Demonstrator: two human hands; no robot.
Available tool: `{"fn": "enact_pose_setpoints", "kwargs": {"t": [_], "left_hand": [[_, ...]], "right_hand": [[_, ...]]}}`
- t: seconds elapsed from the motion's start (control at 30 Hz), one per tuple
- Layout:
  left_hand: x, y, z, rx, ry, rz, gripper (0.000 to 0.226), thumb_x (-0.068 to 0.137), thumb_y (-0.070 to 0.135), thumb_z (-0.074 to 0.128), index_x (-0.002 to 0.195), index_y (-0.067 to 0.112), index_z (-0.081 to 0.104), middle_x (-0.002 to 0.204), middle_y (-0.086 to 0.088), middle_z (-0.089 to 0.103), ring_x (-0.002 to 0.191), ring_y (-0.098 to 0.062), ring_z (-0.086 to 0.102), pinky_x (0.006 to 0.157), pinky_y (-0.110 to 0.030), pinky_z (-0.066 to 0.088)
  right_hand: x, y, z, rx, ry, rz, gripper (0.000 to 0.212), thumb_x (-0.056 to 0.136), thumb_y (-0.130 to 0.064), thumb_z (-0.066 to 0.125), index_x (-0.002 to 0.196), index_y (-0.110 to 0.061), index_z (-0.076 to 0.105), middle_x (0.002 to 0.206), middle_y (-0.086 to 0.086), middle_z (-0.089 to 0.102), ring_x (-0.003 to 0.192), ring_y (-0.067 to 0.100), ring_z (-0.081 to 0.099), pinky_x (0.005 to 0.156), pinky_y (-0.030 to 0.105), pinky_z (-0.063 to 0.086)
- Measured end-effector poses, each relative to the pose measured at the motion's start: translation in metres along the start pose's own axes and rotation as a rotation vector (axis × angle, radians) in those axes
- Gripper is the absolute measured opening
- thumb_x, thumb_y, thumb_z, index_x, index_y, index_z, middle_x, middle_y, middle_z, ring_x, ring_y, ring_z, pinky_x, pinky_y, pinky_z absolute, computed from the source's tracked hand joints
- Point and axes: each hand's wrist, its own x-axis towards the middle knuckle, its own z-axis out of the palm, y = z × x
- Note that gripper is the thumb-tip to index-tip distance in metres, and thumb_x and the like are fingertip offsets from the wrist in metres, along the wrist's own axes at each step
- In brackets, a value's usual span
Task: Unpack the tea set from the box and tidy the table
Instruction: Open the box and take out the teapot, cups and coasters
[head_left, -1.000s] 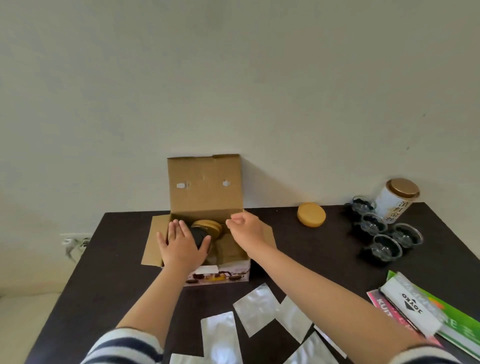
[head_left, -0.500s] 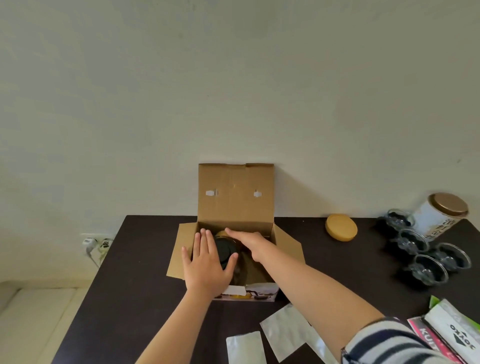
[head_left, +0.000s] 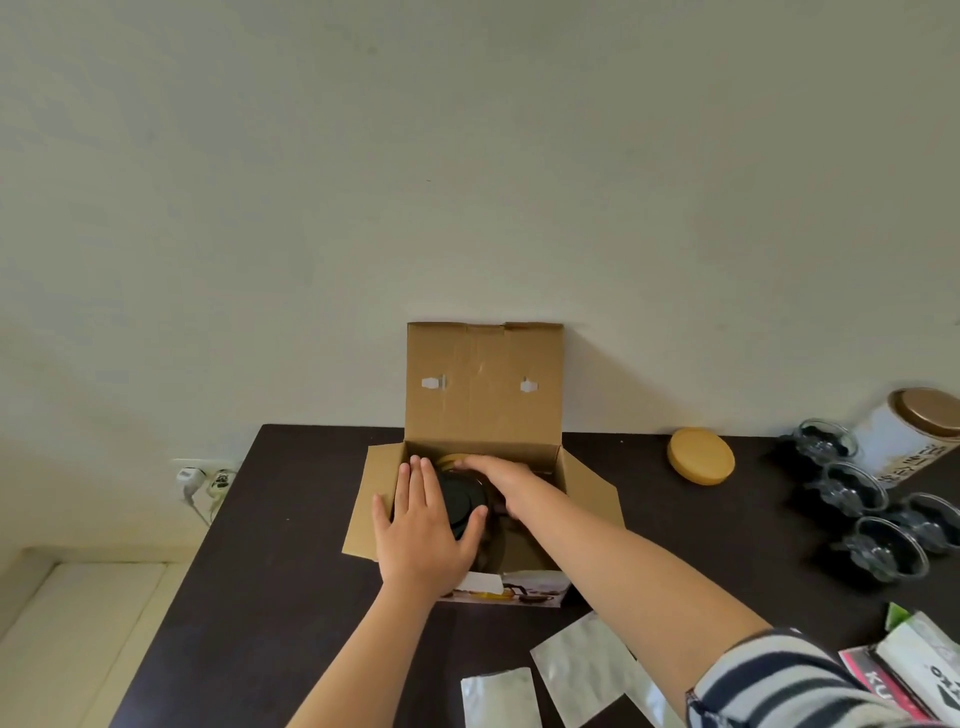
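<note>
My left hand (head_left: 423, 535) lies flat on the near left rim of the box (head_left: 483, 395), fingers straight and slightly spread, thumb against the dark round teapot (head_left: 460, 501) inside. My right hand (head_left: 501, 483) reaches into the box from the right, fingers curved over the far side of the teapot; whether they actually grip it I cannot tell. A yellowish round piece (head_left: 451, 460) shows just behind the teapot, partly hidden. Box sits on the dark desk (head_left: 291, 571) against the wall, lid flap upright, side flaps folded out. Right of the box: a round yellow lid (head_left: 701, 456), then four glass cups (head_left: 852, 488) clustered beside a white canister (head_left: 906, 441) with a brown top. Near edge: silver foil pouches (head_left: 576, 665) lying flat, and printed packets (head_left: 919, 670) at the right corner.
</note>
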Motion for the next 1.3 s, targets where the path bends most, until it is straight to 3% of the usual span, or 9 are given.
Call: {"fn": "enact_pose_setpoints", "kwargs": {"t": [0.17,0.3,0.53,0.77,1.0,1.13,1.23,1.3], "left_hand": [[0.001,0.000,0.001,0.008,0.005,-0.003,0.095,0.080,0.074,0.005,0.151,0.012,-0.001,0.160,-0.002,0.004,0.147,-0.019,-0.003,0.116,-0.047,0.006],[-0.001,0.000,0.000,0.014,0.008,-0.003,0.095,0.079,0.074,0.003,0.151,0.012,0.000,0.160,-0.002,0.006,0.147,-0.019,-0.001,0.116,-0.048,0.009],[-0.001,0.001,-0.002,0.011,-0.008,-0.012,0.094,0.079,0.073,0.005,0.151,0.013,-0.004,0.160,-0.001,0.001,0.147,-0.018,-0.006,0.116,-0.046,0.004],[0.001,-0.001,-0.001,-0.013,0.007,-0.008,0.094,0.080,0.073,0.006,0.151,0.012,-0.002,0.160,-0.002,0.002,0.147,-0.018,-0.004,0.116,-0.047,0.005],[0.001,-0.002,-0.001,-0.006,0.003,-0.012,0.095,0.079,0.074,0.005,0.151,0.013,-0.001,0.160,-0.002,0.004,0.147,-0.018,-0.003,0.116,-0.048,0.006],[0.001,-0.002,0.001,-0.016,0.015,-0.018,0.098,0.077,0.076,0.003,0.152,0.012,0.003,0.160,-0.002,0.007,0.147,-0.018,0.001,0.116,-0.049,0.008],[0.001,-0.002,0.000,-0.011,0.008,-0.015,0.100,0.074,0.076,-0.002,0.151,0.013,0.001,0.160,-0.002,0.005,0.147,-0.018,-0.001,0.116,-0.048,0.007],[0.000,-0.001,-0.001,-0.004,0.015,-0.013,0.100,0.074,0.076,-0.003,0.151,0.012,0.001,0.160,-0.002,0.006,0.147,-0.018,-0.001,0.116,-0.048,0.008]], "right_hand": [[-0.003,0.001,-0.015,0.100,-0.055,-0.024,0.074,0.071,-0.034,0.082,0.132,-0.013,0.046,0.124,0.009,0.049,0.123,0.030,0.044,0.102,0.040,0.044],[-0.007,-0.003,-0.010,0.073,-0.061,-0.004,0.078,0.072,-0.038,0.081,0.135,-0.014,0.044,0.140,0.010,0.043,0.127,0.032,0.043,0.102,0.040,0.042],[0.000,-0.006,0.001,0.011,-0.056,-0.015,0.088,0.074,-0.045,0.078,0.142,-0.011,0.034,0.146,0.013,0.038,0.134,0.034,0.035,0.111,0.045,0.035],[0.005,0.001,0.004,0.078,0.030,0.024,0.095,0.062,-0.051,0.084,0.136,-0.011,0.040,0.131,0.012,0.051,0.121,0.030,0.048,0.105,0.043,0.042],[-0.013,-0.005,-0.013,0.290,-0.017,-0.084,0.101,0.056,-0.045,0.088,0.137,-0.011,0.037,0.130,0.010,0.048,0.114,0.030,0.052,0.095,0.038,0.047],[-0.055,-0.014,-0.047,0.358,-0.165,-0.238,0.113,0.048,-0.049,0.087,0.141,-0.011,0.036,0.140,0.011,0.046,0.124,0.030,0.049,0.110,0.043,0.034],[-0.079,-0.003,-0.090,0.334,-0.070,-0.377,0.114,0.040,-0.057,0.084,0.137,-0.011,0.045,0.135,0.007,0.051,0.123,0.026,0.051,0.110,0.041,0.036],[-0.083,0.013,-0.120,0.285,0.090,-0.430,0.091,0.043,-0.061,0.083,0.118,-0.015,0.059,0.116,0.000,0.061,0.113,0.021,0.057,0.101,0.036,0.043]]}}
